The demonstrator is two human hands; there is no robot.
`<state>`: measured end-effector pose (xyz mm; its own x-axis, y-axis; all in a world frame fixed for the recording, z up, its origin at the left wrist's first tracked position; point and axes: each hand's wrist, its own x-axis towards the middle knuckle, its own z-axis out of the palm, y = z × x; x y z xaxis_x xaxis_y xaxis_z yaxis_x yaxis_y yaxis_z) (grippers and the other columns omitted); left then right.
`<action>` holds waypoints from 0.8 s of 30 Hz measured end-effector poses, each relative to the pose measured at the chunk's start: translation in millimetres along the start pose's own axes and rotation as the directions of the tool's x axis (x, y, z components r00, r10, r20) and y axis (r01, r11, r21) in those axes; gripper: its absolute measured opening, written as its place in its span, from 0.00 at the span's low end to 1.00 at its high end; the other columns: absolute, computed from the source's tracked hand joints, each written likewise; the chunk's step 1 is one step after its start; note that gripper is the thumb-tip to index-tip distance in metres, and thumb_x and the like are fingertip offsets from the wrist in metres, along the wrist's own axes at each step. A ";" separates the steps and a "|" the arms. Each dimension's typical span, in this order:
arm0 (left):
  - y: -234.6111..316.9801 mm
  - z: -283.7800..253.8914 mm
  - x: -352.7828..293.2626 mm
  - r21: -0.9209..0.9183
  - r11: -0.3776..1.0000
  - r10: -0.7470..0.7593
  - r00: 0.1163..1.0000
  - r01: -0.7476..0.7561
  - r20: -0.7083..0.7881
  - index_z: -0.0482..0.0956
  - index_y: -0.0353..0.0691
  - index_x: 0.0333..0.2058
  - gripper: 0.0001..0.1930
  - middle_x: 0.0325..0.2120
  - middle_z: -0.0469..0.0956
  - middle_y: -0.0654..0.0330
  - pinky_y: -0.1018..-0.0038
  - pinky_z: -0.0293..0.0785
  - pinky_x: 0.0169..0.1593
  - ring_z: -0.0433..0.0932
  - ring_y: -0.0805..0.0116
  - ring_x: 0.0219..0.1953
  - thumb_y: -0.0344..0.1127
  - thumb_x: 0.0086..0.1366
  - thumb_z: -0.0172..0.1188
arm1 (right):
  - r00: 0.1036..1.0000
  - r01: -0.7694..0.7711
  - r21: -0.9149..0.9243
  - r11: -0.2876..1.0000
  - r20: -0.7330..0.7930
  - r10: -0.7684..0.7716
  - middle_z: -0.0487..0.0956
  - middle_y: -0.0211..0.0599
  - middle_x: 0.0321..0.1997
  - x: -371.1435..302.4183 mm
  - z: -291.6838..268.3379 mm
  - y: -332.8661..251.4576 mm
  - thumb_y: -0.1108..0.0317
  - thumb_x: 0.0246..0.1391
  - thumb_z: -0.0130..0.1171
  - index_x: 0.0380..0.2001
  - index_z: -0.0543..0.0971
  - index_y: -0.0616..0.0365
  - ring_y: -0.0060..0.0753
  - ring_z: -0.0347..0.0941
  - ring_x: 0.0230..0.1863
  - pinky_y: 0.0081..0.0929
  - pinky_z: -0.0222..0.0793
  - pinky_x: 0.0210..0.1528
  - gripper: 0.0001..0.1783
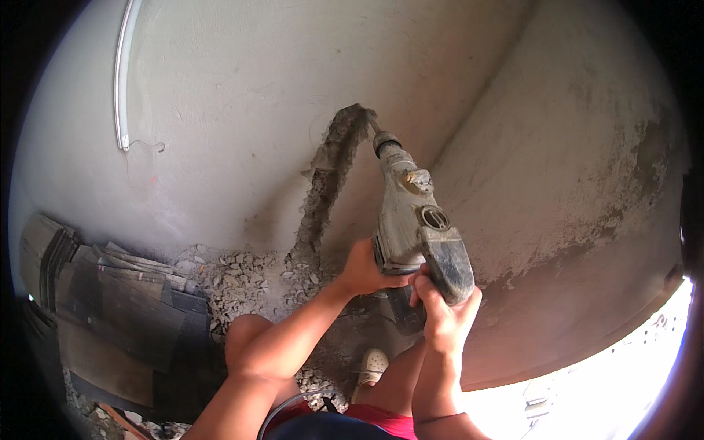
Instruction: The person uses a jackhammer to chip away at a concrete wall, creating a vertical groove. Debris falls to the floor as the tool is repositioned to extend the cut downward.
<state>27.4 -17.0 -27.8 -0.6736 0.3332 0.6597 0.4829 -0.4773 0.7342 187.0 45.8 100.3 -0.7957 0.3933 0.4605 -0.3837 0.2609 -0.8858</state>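
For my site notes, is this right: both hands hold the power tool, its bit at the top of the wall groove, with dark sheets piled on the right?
One slip: the head view shows the dark sheets piled on the left, not right. Left hand and right hand hold the power tool, its bit at the top of the wall groove.

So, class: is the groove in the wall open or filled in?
Open: the groove shows rough, dark, broken sides within the smooth wall, with rubble lying at its lower end.

One head-worn fisheye looks down and forward, near a wall (242, 110).
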 end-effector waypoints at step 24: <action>23.4 2.0 -1.5 0.012 0.996 0.092 0.994 -0.092 -0.058 0.81 0.31 0.55 0.39 0.47 0.87 0.51 0.64 0.81 0.56 0.86 0.65 0.50 0.47 0.48 0.84 | 0.993 0.079 -0.150 0.985 0.097 -0.065 0.88 0.36 0.32 -6.8 -4.2 -17.6 0.76 0.52 0.68 0.36 0.86 0.68 0.22 0.83 0.35 0.23 0.78 0.41 0.08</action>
<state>40.8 -27.1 -11.3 -0.6576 0.2399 0.7142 0.5491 -0.4964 0.6723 201.1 42.3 113.0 -0.8108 0.2883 0.5095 -0.3708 0.4205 -0.8280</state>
